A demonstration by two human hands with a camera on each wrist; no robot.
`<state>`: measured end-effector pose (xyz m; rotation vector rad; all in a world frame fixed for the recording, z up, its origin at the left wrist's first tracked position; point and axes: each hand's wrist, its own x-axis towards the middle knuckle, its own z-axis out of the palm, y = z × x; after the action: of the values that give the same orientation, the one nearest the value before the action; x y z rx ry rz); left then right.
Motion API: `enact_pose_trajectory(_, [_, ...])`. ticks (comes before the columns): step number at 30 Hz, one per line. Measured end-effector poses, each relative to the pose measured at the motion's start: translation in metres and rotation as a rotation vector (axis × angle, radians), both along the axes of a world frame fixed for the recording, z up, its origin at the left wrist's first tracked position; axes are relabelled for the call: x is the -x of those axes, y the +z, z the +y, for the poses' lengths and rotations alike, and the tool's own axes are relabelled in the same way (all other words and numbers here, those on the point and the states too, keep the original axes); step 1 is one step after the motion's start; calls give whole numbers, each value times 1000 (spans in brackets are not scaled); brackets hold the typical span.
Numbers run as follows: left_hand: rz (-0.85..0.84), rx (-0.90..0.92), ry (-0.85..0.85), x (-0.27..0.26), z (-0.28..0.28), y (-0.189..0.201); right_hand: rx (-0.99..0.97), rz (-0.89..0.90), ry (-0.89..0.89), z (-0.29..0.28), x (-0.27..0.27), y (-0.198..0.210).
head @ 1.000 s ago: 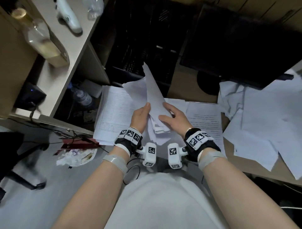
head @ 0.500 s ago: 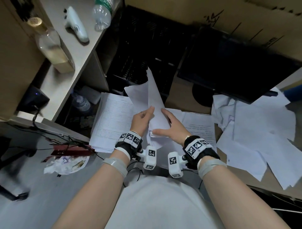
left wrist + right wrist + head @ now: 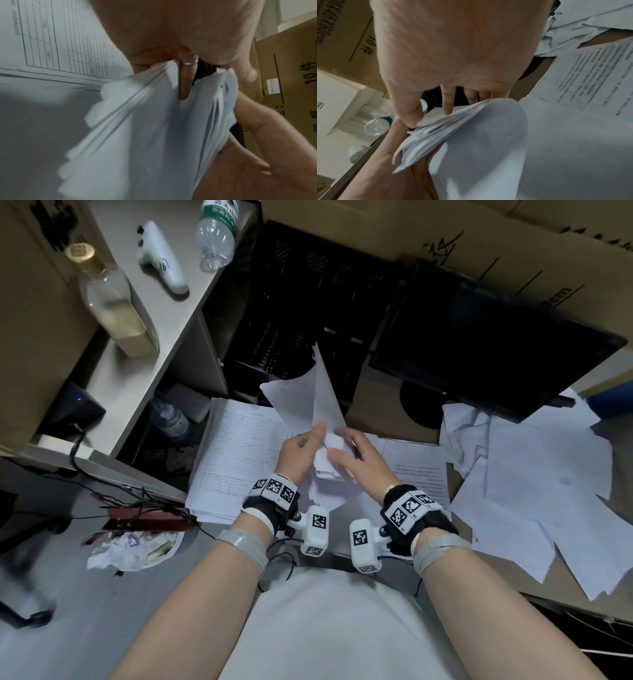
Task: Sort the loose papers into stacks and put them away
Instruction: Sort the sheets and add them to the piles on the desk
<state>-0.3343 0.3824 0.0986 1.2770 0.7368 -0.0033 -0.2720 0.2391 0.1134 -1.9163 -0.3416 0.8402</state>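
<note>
I hold a sheaf of white papers (image 3: pixel 308 395) upright over the desk, its sheets fanned unevenly. My left hand (image 3: pixel 313 436) grips its left side, thumb in front. From the right, my right hand (image 3: pixel 342 445) pinches its lower part. In the left wrist view my left hand (image 3: pixel 216 86) curls round the sheaf (image 3: pixel 154 128), a ringed finger (image 3: pixel 186 75) behind one sheet. In the right wrist view my right hand (image 3: pixel 429 117) pinches the sheaf's edge (image 3: pixel 453 128). A stack topped by a printed form (image 3: pixel 239 446) lies at left. A text sheet (image 3: pixel 418 474) lies at right.
Loose white sheets (image 3: pixel 534 481) sprawl over the desk's right side. Behind stand a black monitor (image 3: pixel 479 347), black paper trays (image 3: pixel 301 302) and cardboard boxes (image 3: pixel 445 234). On the left shelf (image 3: pixel 113 378) are a glass bottle (image 3: pixel 109 302), a water bottle (image 3: pixel 217 234) and a white device (image 3: pixel 164 265). Crumpled rubbish (image 3: pixel 133 546) lies on the floor.
Both hands kept hold of the sheaf and shifted their fingers on it slightly. My head view has tilted up, showing more of the boxes and shelf.
</note>
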Motion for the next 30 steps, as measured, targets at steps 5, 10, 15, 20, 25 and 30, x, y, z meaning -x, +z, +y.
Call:
enact_pose_trajectory(5, [-37, -15, 13, 1, -1, 0, 4, -61, -143, 3, -2, 0])
enact_pose_trajectory(10, [-24, -43, 14, 3, -3, 5, 19, -44, -12, 4, 1, 6])
enact_pose_trajectory(15, [26, -50, 13, 10, 4, 2, -89, 80, -327, 3, -8, -1])
enact_pose_trajectory(20, [32, -21, 170, 13, 3, 12, -12, 39, -786, -17, -25, -13])
enact_pose_trajectory(25, [43, 16, 191, 15, 7, 13, -62, 138, -857, -40, -22, -27])
enact_pose_trajectory(30, [50, -9, 163, 20, 7, 17, 81, -16, -687, -42, -13, -31])
